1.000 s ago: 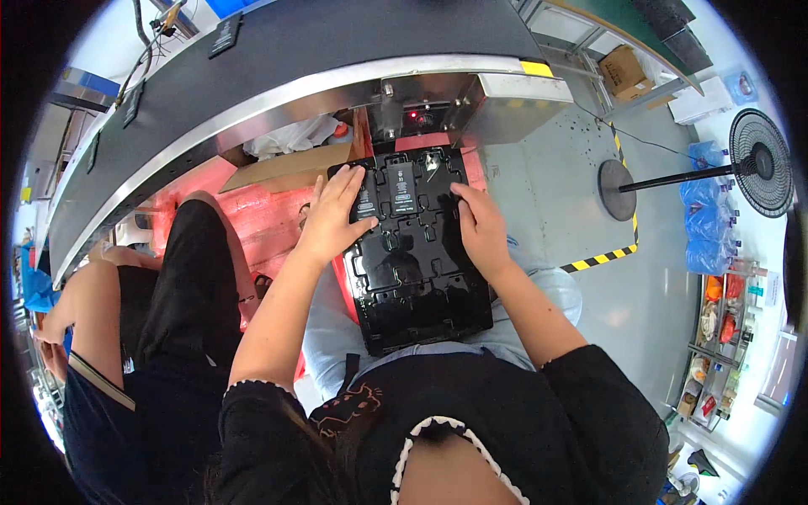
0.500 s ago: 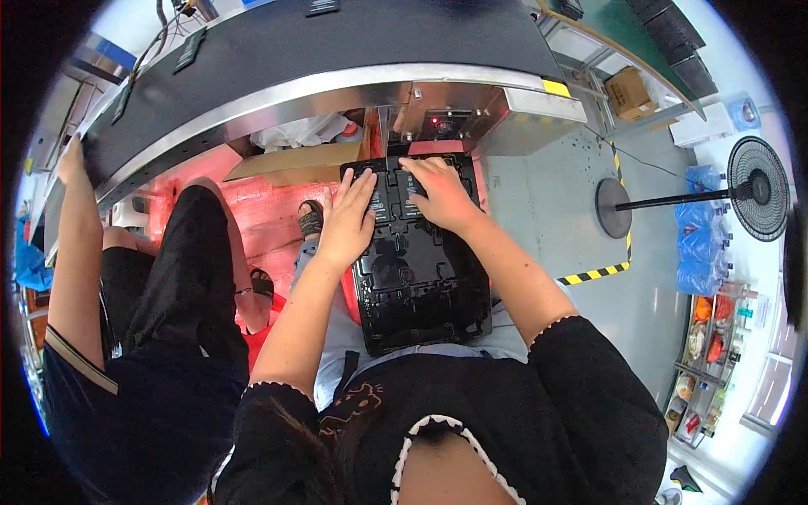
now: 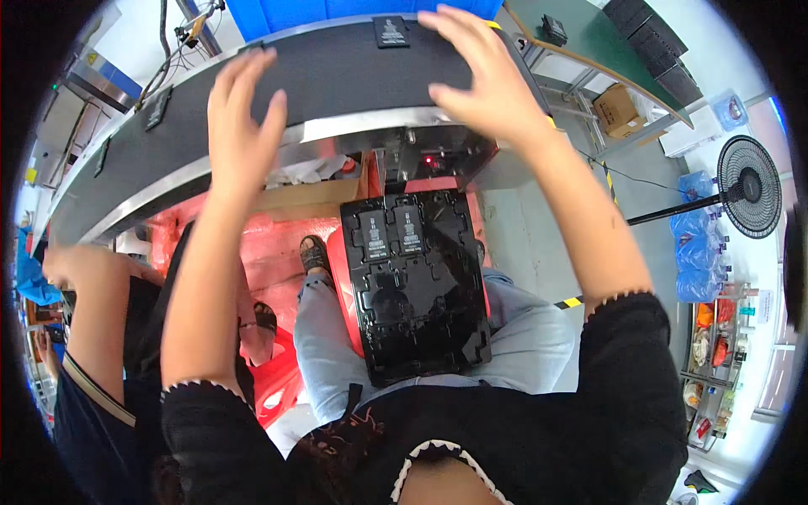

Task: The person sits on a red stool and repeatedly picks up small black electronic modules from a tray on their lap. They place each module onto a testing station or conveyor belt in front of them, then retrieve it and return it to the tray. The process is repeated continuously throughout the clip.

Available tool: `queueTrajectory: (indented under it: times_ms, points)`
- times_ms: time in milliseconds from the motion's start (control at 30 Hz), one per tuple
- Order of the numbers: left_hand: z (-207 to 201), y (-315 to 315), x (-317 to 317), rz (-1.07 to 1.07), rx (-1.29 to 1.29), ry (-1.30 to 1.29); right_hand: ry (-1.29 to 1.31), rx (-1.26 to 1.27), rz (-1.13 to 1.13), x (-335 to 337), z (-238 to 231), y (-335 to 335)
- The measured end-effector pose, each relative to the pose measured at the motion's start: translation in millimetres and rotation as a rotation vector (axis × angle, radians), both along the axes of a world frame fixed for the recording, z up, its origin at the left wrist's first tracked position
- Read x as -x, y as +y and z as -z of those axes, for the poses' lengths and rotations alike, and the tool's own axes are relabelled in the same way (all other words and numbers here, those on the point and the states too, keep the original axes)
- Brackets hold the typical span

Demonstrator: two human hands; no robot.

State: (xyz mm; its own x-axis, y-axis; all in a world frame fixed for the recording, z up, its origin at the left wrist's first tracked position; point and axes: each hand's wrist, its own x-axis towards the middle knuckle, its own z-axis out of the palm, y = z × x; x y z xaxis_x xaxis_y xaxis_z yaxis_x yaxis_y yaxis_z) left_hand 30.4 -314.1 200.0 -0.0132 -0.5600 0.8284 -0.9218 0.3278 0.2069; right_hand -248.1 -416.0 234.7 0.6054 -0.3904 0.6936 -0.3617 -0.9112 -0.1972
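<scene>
Left hand (image 3: 239, 130) and right hand (image 3: 492, 88) are held spread over a matte counter (image 3: 337, 80).
Near the right one, upper centre, a flat rectangular piece (image 3: 390, 32) is laid; at centre, a glossy moulded tray (image 3: 421, 316) is supported on denim-clad legs (image 3: 328, 349), two thin slabs (image 3: 374, 236) seated in its upper recesses.

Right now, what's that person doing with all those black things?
The person's left hand and right hand are both held out over a black belt, open and empty. The right hand is close to a flat black pack lying there. On the person's lap sits a black tray, with two similar packs side by side at its far end.
</scene>
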Motion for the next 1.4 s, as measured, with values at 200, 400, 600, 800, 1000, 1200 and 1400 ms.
queueTrajectory:
  times_ms: [200,400,600,800,1000,1200,1400]
  points:
    - [9.2,-123.4,-106.8,-0.170,-0.558,-0.241,0.591,-0.208,0.245,-53.9,-0.5,-129.8]
    - [-33.0,-128.1,-73.2,0.015,-0.979,-0.037,0.738,-0.137,0.328,-35.2,-40.1,-80.5]
    - [-22.9,-91.4,-17.7,-0.156,-0.535,-0.103,0.261,0.081,-0.053,25.3,-12.5,47.5]
    - [-13.4,-6.5,36.8,0.186,-0.134,-0.081,0.468,-0.537,-0.067,66.7,124.4,114.6]
    - [54.7,121.7,93.5,0.311,-0.661,-0.058,0.595,-0.423,0.131,87.1,205.4,112.5]
    - [145.0,160.8,114.2,0.256,-0.862,-0.081,0.725,-0.176,0.389,80.9,212.2,137.3]
    - [151.4,181.8,124.1,0.223,-0.929,-0.078,0.112,-0.479,0.614,107.2,233.5,201.7]
